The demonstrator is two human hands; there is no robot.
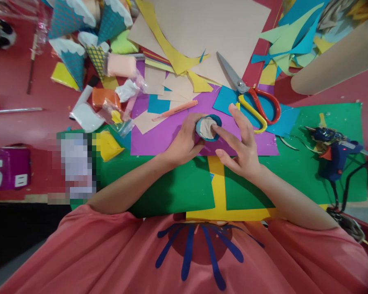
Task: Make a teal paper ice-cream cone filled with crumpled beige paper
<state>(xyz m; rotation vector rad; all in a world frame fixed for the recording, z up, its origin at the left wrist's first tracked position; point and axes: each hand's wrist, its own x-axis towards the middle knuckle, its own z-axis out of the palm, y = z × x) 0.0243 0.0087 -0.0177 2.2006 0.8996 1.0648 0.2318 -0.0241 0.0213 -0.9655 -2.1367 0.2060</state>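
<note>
My left hand (187, 139) is wrapped round a blue paper cone (218, 119), seen from its wide mouth. Crumpled whitish paper (207, 128) fills the opening. With its index fingertip, my right hand (242, 147) touches the right side of that filling, while its other visible fingers are spread and hold nothing. The cone's lower part is hidden by my left hand and the viewing angle. Beneath both hands lies a sheet of purple paper (153, 141). Close beyond my right hand rest scissors (241, 86) with one red and one yellow handle loop, and an orange marker (178, 109) lies beyond my left hand.
Several finished-looking paper cones (70, 61) stand at the back left, near packets of soft clay (121, 65). A blue glue gun (337, 155) with a cord lies right. Coloured scraps (285, 45) and a cardboard tube (334, 61) occupy the back right. Green sheets (171, 183) cover the front.
</note>
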